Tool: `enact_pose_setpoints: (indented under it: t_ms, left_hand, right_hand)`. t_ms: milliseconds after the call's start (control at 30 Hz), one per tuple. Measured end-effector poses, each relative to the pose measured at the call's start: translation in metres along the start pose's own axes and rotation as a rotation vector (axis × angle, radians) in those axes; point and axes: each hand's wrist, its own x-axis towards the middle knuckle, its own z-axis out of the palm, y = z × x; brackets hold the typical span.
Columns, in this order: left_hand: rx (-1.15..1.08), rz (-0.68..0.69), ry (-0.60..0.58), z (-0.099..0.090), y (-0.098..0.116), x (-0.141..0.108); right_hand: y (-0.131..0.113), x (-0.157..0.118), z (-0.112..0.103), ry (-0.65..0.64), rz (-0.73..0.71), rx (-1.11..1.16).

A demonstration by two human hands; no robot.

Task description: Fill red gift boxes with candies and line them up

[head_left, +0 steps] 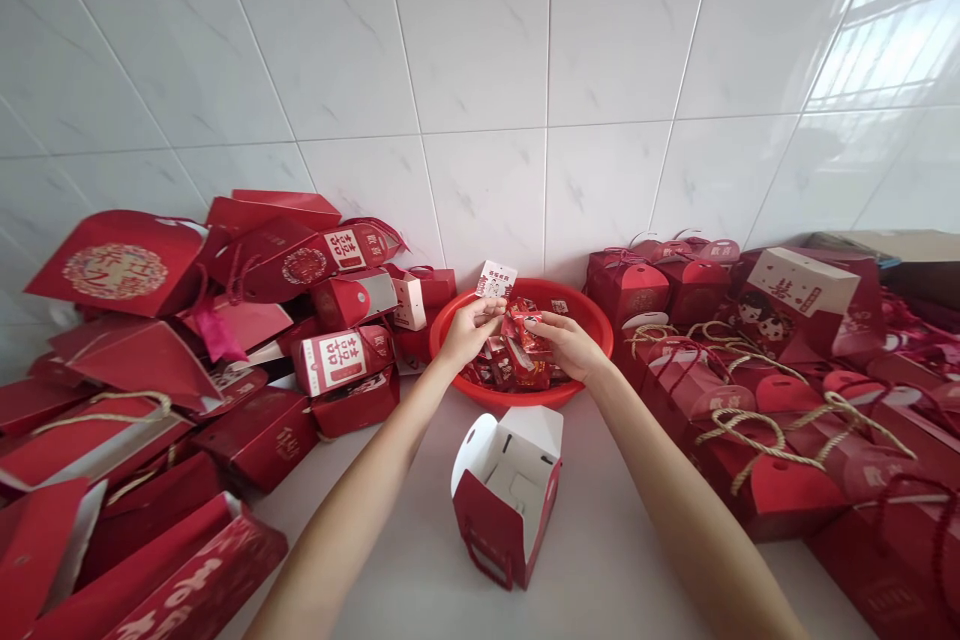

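Over the red basin (pixel 598 335) at the middle, my left hand (pixel 475 332) has its fingers pinched together, close to a white and red printed card (pixel 497 281); what it grips is too small to tell. My right hand (pixel 571 342) holds a small red packet (pixel 527 328) between thumb and fingers. Many red packets (pixel 525 372) lie in the basin below both hands. In front of the basin stands a red box (pixel 491 517) with its top flaps open, showing a white inside.
Red boxes and bags (pixel 262 435) are heaped on the left. Several closed red boxes (pixel 780 480) with rope handles stand on the right. A white tiled wall (pixel 484 30) rises behind the pale table (pixel 592 540).
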Motion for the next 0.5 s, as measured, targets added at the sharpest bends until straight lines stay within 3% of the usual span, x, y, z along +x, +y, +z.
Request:
enact_pose_setpoints:
  t_ms: [200,500]
  left_hand:
    - [0.039,0.0,0.009,-0.0009,-0.0009,-0.0008]
    - [0.07,-0.014,0.063,0.0004,-0.0045,-0.0001]
  right_hand:
    - [-0.0001,0.0029,-0.0017,0.078,-0.031,0.023]
    - [-0.0008,0.0015,-0.0012,0.033,0.002,0.022]
